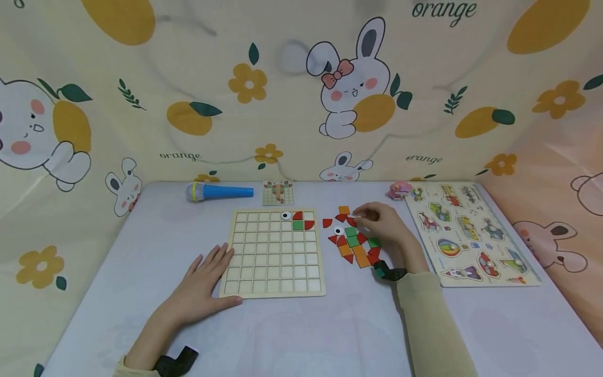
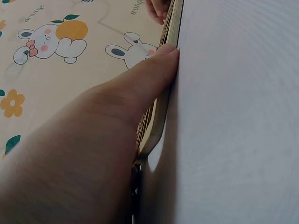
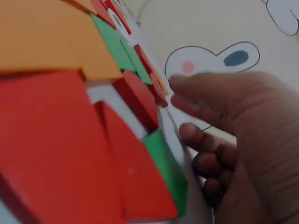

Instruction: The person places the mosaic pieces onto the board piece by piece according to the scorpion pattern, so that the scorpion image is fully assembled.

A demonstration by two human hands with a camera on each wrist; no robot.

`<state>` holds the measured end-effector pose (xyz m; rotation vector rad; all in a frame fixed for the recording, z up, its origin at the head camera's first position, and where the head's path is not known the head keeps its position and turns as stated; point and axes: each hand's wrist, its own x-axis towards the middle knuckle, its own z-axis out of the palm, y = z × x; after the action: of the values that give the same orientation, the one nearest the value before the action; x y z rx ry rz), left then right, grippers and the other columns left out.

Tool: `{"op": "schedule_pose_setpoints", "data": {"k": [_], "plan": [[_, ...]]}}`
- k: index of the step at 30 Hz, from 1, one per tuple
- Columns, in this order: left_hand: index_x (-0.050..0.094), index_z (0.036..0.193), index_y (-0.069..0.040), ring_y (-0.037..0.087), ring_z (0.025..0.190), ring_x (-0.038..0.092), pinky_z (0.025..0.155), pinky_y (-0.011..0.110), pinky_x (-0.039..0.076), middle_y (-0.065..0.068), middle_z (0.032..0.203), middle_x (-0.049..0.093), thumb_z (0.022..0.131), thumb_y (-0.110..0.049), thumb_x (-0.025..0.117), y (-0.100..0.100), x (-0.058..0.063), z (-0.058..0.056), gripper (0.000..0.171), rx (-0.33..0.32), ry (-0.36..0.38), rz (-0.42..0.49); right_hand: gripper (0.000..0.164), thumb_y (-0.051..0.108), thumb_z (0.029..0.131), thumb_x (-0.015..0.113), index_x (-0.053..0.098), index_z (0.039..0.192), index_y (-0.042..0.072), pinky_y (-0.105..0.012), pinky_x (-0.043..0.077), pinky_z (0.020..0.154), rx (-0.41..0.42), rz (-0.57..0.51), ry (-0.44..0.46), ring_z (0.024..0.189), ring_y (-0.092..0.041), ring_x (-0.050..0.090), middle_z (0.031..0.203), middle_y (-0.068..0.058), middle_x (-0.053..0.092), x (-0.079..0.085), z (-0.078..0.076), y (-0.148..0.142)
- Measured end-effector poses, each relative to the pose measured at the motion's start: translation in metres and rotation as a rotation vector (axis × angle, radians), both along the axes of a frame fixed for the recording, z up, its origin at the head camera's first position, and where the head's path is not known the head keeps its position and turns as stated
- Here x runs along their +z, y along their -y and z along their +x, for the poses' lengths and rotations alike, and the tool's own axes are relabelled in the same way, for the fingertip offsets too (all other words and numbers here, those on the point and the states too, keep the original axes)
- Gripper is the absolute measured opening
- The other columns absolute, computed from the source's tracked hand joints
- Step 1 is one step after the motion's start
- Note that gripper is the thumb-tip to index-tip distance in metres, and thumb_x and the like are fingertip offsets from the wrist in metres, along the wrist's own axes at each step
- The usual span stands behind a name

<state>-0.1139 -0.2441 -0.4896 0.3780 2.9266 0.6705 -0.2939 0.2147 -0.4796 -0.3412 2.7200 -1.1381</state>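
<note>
A pale wooden grid board (image 1: 264, 256) lies on the table. My left hand (image 1: 202, 288) rests at its left edge, fingers spread on the rim; the thumb (image 2: 161, 60) lies along the near edge in the left wrist view. On the board's upper right sit a white eye piece (image 1: 286, 215), a green square (image 1: 298, 225) and two red quarter-rounds (image 1: 309, 225). My right hand (image 1: 381, 222), fingers loosely bent, hovers over the loose red, orange and green pieces (image 1: 361, 256). Its fingertips are close to a red piece (image 1: 351, 222); I see nothing between them.
Behind the board lies a small pattern card (image 1: 278, 192), with a blue toy microphone (image 1: 226, 191) to its left. On the right lies a picture puzzle board (image 1: 471, 235), a pink crumpled object (image 1: 399, 189) by its corner. A patterned cloth (image 1: 292, 104) hangs behind the table.
</note>
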Motion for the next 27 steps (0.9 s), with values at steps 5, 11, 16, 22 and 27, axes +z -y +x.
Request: {"op": "schedule_pose_setpoints", "data": {"k": [5, 11, 16, 22, 27], "plan": [[0.029, 0.168, -0.007, 0.040, 0.163, 0.014, 0.128, 0.068, 0.007, 0.015, 0.176, 0.021, 0.083, -0.075, 0.073, -0.0003, -0.0001, -0.0007, 0.117, -0.003, 0.003, 0.001, 0.031, 0.034, 0.098, 0.076, 0.075, 0.124, 0.017, -0.049, 0.049, 0.106, 0.018, -0.024, 0.016, 0.119, -0.031, 0.054, 0.128, -0.011, 0.064, -0.0042, 0.0004, -0.0015], [0.029, 0.168, -0.007, 0.040, 0.163, 0.015, 0.127, 0.068, 0.008, 0.015, 0.176, 0.022, 0.083, -0.074, 0.073, 0.0001, -0.0010, -0.0020, 0.117, -0.004, -0.005, -0.003, 0.031, 0.032, 0.098, 0.076, 0.075, 0.123, 0.014, -0.050, 0.051, 0.104, -0.007, -0.024, -0.015, 0.118, -0.032, 0.054, 0.126, -0.012, 0.064, -0.0080, -0.0006, 0.0007], [0.028, 0.168, -0.008, 0.039, 0.164, 0.013, 0.128, 0.067, 0.006, 0.014, 0.177, 0.020, 0.083, -0.074, 0.074, 0.0004, -0.0016, -0.0016, 0.117, -0.004, 0.014, -0.002, 0.034, 0.034, 0.100, 0.074, 0.071, 0.124, 0.010, -0.041, 0.050, 0.093, -0.065, -0.011, -0.061, 0.109, -0.030, 0.053, 0.113, -0.013, 0.062, -0.0100, -0.0015, 0.0046], [0.028, 0.168, -0.008, 0.039, 0.164, 0.013, 0.128, 0.067, 0.006, 0.014, 0.177, 0.020, 0.083, -0.074, 0.074, 0.0001, -0.0009, -0.0002, 0.117, -0.008, 0.015, 0.007, 0.034, 0.023, 0.102, 0.067, 0.070, 0.133, 0.010, -0.040, 0.048, 0.089, -0.052, 0.020, -0.111, 0.105, -0.029, 0.052, 0.114, -0.015, 0.061, -0.0103, -0.0020, 0.0056], [0.028, 0.168, -0.007, 0.040, 0.163, 0.015, 0.127, 0.068, 0.008, 0.015, 0.176, 0.021, 0.084, -0.073, 0.073, 0.0008, 0.0015, 0.0008, 0.116, -0.009, -0.004, 0.008, 0.041, 0.016, 0.098, 0.064, 0.071, 0.138, 0.015, -0.039, 0.043, 0.080, 0.000, 0.079, -0.130, 0.098, -0.029, 0.050, 0.113, -0.014, 0.060, -0.0098, -0.0032, 0.0068]]}}
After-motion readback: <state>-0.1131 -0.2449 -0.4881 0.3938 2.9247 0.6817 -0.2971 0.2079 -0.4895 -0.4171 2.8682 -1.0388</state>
